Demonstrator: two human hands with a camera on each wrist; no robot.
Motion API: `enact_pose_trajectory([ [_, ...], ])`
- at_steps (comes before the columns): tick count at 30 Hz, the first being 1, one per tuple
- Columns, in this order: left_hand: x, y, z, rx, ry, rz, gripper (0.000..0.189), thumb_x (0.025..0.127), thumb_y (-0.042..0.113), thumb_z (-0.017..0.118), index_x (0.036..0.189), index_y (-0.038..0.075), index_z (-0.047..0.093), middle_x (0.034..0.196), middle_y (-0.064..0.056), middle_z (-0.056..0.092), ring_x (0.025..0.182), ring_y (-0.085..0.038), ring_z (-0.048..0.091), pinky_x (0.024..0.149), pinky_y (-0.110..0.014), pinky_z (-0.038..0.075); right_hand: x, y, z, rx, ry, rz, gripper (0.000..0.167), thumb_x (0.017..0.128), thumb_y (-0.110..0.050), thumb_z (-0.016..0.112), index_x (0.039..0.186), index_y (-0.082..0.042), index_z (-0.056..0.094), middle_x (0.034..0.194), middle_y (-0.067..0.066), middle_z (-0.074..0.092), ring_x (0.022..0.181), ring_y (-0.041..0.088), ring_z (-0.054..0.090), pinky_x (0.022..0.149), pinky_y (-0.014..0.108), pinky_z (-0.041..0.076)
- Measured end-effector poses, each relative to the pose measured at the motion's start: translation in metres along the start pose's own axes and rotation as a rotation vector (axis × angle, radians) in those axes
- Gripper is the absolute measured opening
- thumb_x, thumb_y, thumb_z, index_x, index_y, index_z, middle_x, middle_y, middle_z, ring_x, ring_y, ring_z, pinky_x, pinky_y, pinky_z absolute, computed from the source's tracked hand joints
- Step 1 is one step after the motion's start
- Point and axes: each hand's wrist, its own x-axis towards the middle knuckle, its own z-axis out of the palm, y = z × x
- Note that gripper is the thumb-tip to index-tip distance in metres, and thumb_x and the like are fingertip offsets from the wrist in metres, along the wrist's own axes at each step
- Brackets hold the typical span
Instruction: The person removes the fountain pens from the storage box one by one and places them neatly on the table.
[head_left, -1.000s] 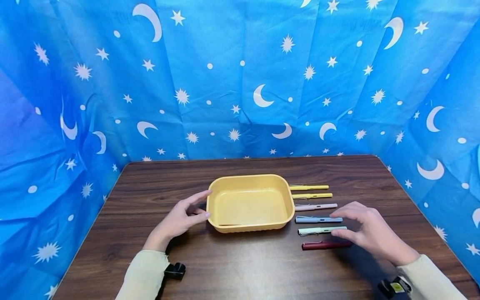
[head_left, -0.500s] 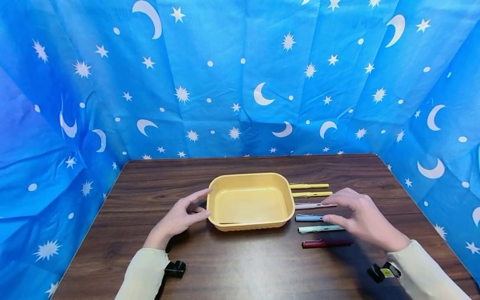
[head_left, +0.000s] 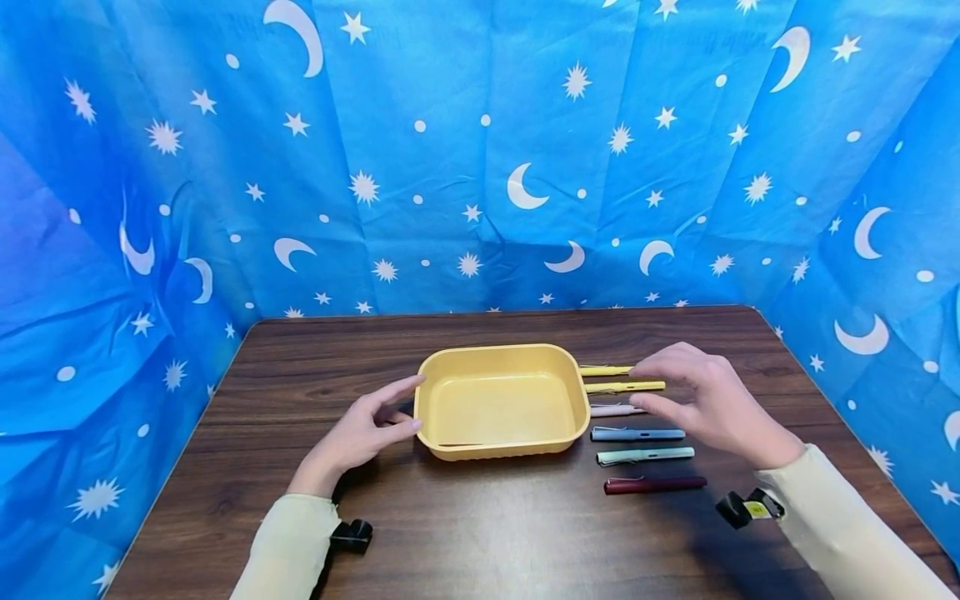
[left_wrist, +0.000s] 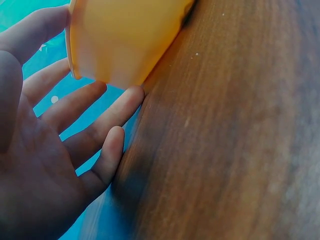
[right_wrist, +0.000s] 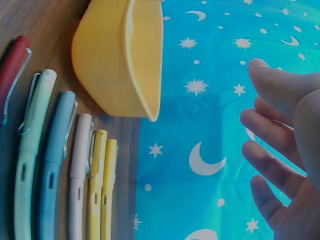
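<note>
A yellow rectangular tub [head_left: 502, 408] rests in the middle of the wooden table. My left hand [head_left: 352, 437] touches its left end with relaxed fingers; in the left wrist view, the fingertips lie against the tub's wall. To the tub's right, several clip pens lie in a column: two yellow pens [head_left: 626, 387] at the back, then a pale pinkish pen [head_left: 613, 411], a blue pen [head_left: 637, 434], a mint green pen [head_left: 647, 455] and a dark red pen [head_left: 654, 485] nearest me. My right hand [head_left: 712, 404] hovers over the back pens, thumb and fingers apart, holding nothing.
The dark wooden table [head_left: 480, 533] has its far edge just behind the tub. A blue cloth [head_left: 450, 167] with white moons and stars hangs behind and on both sides. Each wrist carries a black camera mount [head_left: 351, 536].
My right hand has moved away from me and slightly left, passing from over the green and blue pens to the back pens. The left hand, tub and pens have stayed put.
</note>
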Motion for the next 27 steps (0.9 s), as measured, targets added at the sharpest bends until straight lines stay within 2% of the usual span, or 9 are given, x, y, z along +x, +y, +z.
enact_pose_trajectory([
  [7, -0.001, 0.001, 0.000, 0.014, 0.005, -0.013, 0.068, 0.100, 0.029, 0.075, 0.161, 0.024, 0.045, 0.161, -0.017, 0.046, 0.105, -0.021, 0.072, 0.091, -0.028, 0.056, 0.014, -0.007, 0.001, 0.029, 0.007, 0.008, 0.034, 0.082, -0.018, 0.092, 0.113, -0.021, 0.080, 0.107, -0.011, 0.076, 0.099, 0.008, 0.066, 0.078, 0.031, 0.060],
  [13, 0.000, 0.002, 0.000, 0.019, 0.005, -0.016, 0.068, 0.100, 0.029, 0.075, 0.161, 0.024, 0.045, 0.162, -0.016, 0.046, 0.105, -0.021, 0.072, 0.091, -0.028, 0.056, 0.026, -0.008, 0.007, 0.071, -0.013, -0.029, 0.032, 0.084, -0.018, 0.091, 0.114, -0.018, 0.080, 0.109, -0.007, 0.077, 0.102, 0.013, 0.067, 0.080, 0.033, 0.059],
  [21, 0.001, 0.002, 0.000, 0.024, -0.001, -0.016, 0.068, 0.100, 0.030, 0.075, 0.161, 0.024, 0.045, 0.162, -0.015, 0.046, 0.105, -0.021, 0.071, 0.091, -0.029, 0.055, 0.044, -0.015, 0.013, 0.107, -0.104, -0.035, 0.032, 0.090, -0.022, 0.086, 0.121, -0.020, 0.078, 0.115, -0.007, 0.076, 0.109, 0.013, 0.066, 0.087, 0.044, 0.060],
  [27, -0.001, 0.002, -0.001, 0.015, 0.003, -0.018, 0.068, 0.100, 0.030, 0.075, 0.161, 0.024, 0.045, 0.161, -0.016, 0.046, 0.105, -0.021, 0.071, 0.090, -0.029, 0.056, 0.058, -0.024, 0.017, 0.134, -0.174, -0.049, 0.030, 0.092, -0.026, 0.084, 0.121, -0.020, 0.078, 0.115, -0.008, 0.076, 0.109, 0.017, 0.066, 0.089, 0.046, 0.060],
])
